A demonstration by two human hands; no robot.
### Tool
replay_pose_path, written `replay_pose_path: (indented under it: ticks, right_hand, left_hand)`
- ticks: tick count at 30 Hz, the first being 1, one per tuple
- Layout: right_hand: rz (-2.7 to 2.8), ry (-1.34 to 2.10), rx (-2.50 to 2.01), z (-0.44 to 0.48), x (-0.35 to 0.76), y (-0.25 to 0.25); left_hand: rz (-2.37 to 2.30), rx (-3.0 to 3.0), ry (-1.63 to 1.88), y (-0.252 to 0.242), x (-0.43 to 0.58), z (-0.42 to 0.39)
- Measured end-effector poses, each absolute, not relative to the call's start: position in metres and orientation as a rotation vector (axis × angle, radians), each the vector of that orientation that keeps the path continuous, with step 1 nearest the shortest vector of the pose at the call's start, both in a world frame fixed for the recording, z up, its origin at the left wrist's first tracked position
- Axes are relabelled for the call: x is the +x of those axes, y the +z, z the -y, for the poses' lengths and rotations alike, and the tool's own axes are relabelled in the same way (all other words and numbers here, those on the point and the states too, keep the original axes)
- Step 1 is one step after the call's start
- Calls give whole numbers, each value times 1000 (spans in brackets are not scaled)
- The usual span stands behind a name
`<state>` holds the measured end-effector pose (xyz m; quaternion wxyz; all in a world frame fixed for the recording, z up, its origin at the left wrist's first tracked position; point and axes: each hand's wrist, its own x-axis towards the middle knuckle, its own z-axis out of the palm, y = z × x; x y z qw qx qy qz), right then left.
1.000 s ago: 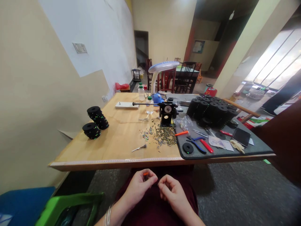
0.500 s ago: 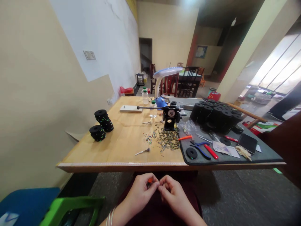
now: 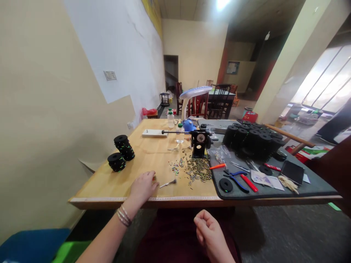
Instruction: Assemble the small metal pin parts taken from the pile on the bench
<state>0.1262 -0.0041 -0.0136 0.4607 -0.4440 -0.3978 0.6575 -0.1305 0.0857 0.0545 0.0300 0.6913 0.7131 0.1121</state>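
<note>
My left hand (image 3: 143, 185) is over the near edge of the wooden table, fingers curled down. A bit of a small orange thing (image 3: 154, 178) shows at its fingertips; its kind is hidden. Just right of that hand lies a small brush (image 3: 168, 183) with a pale handle and dark bristles. My right hand (image 3: 208, 231) is closed above my lap, thumb against the curled fingers. Whatever it may hold is too small or hidden. Many tiny dark-and-gold metal pieces (image 3: 199, 168) and coloured beads (image 3: 177, 167) are scattered beyond the brush.
Two stacks of black foam spools (image 3: 124, 147) stand at left. A black winder with a dial (image 3: 199, 143), a desk lamp (image 3: 188, 106) and a bottle (image 3: 180, 134) are at the back. On the grey mat (image 3: 241, 193) are pliers (image 3: 238, 179), a foam ring (image 3: 226, 185) and many spools (image 3: 249, 140).
My hands were together above my lap, fingertips meeting. The left has moved forward and left onto the table with the orange thing; the right has shifted slightly right and down. The view has tilted up.
</note>
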Motion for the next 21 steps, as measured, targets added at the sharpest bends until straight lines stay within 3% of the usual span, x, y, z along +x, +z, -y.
replay_pose_path:
  ticks: [8, 21]
  right_hand:
    - [879, 1627, -1072, 6, 128, -15]
    - [823, 1611, -1061, 10, 129, -6]
  left_hand:
    - [-1986, 2229, 610, 58, -85, -82]
    - [-1624, 1803, 912, 34, -63, -59]
